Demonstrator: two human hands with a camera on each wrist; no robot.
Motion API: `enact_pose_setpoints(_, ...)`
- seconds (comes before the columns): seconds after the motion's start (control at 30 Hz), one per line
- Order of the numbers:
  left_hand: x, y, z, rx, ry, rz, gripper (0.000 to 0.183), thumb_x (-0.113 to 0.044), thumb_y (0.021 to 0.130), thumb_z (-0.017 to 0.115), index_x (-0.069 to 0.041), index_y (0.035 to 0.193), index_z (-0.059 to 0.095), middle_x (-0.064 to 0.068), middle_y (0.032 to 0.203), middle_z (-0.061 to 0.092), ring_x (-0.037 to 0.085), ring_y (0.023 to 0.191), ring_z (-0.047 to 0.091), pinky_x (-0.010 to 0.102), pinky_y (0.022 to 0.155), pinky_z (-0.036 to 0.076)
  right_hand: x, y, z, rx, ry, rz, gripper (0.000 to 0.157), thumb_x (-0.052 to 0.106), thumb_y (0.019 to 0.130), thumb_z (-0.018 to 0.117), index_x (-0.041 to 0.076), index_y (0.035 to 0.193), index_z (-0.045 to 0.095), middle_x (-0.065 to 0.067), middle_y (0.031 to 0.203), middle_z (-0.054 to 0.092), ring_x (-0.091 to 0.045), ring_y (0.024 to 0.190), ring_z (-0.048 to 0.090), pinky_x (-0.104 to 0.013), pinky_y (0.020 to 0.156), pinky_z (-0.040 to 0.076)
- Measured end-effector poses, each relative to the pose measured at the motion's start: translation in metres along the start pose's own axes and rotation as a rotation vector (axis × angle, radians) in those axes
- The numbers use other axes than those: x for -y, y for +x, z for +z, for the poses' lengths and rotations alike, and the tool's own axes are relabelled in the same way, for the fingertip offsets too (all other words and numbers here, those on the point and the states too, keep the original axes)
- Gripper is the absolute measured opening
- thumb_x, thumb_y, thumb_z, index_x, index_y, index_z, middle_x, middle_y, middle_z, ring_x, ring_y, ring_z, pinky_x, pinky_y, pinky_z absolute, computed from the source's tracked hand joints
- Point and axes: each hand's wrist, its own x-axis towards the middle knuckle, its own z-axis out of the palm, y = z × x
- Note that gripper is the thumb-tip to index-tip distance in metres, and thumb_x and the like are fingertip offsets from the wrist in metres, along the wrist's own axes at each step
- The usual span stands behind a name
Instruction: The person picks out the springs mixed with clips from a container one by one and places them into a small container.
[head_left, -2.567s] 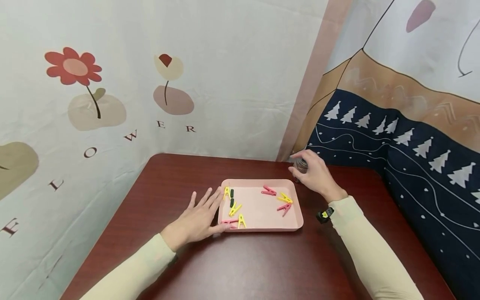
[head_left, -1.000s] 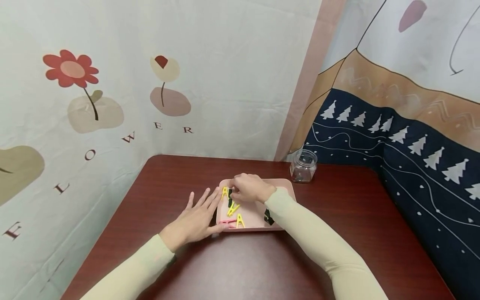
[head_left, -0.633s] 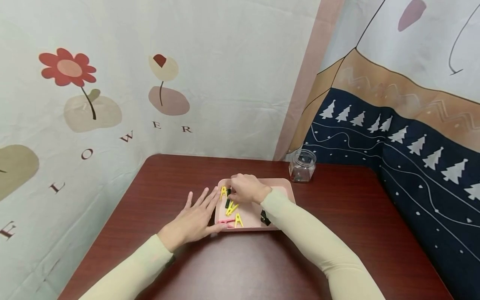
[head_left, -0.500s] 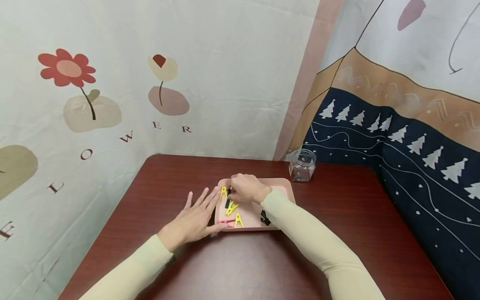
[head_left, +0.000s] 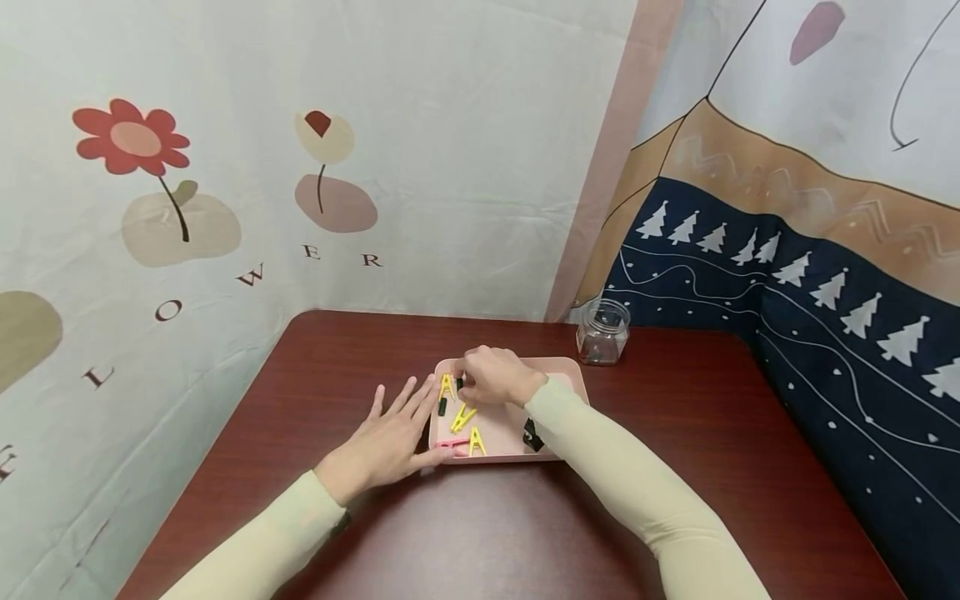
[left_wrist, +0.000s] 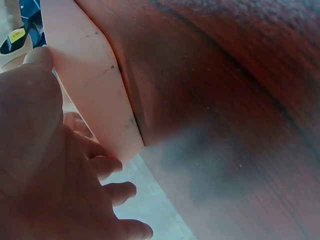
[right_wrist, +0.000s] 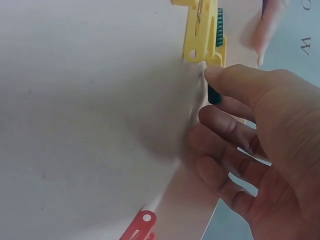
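Note:
A shallow pink tray [head_left: 498,433] lies on the table. My left hand [head_left: 386,437] rests against its left end, fingers spread and thumb at the front rim. Inside the tray, my right hand [head_left: 493,375] pinches a small dark green cylinder [right_wrist: 214,94] between thumb and finger. Another dark green, ridged cylinder [head_left: 442,407] lies near the left wall. Around them are yellow clothespins [head_left: 462,418] and a pink clothespin [head_left: 453,445] by my left thumb. A red clothespin [right_wrist: 140,227] shows in the right wrist view. My right hand and forearm hide the tray's right part in the head view.
A clear jar [head_left: 602,333] without a lid stands behind the tray's back right corner. The brown table [head_left: 360,350] ends at the back against a printed curtain [head_left: 450,167]. A dark wrist strap [head_left: 532,435] hangs low over the tray.
My right hand has come from the jar to the tray's left part and taken hold of a green cylinder. The two green cylinders, in line before, now lie apart. My left hand stays put.

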Motion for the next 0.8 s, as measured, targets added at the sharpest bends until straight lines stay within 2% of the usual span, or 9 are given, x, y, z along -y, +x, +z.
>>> enact_pose_setpoints(0.5,0.001,0.000,0.002,-0.007,-0.006,-0.003,0.113,-0.077,0.109,0.064,-0.006,0.187,0.022,0.014,0.198,0.018,0.048,0.182,0.023,0.089,0.137,0.017,-0.006,-0.015,-0.012,-0.044,0.072,0.030,0.032,0.031,0.105,0.089,0.019,0.135,0.085,0.001,0.114,0.082,-0.015,0.099,0.076,-0.039,0.084,0.066)
enact_pose_setpoints(0.8,0.001,-0.001,0.002,-0.020,-0.005,-0.015,0.114,-0.078,0.109,0.064,-0.007,0.187,0.022,0.013,0.198,0.018,0.047,0.182,0.021,0.086,0.139,0.017,-0.014,-0.030,-0.024,-0.118,0.121,0.016,0.035,0.033,0.105,0.088,0.017,0.136,0.085,0.001,0.121,0.081,-0.015,0.105,0.079,-0.040,0.088,0.068)
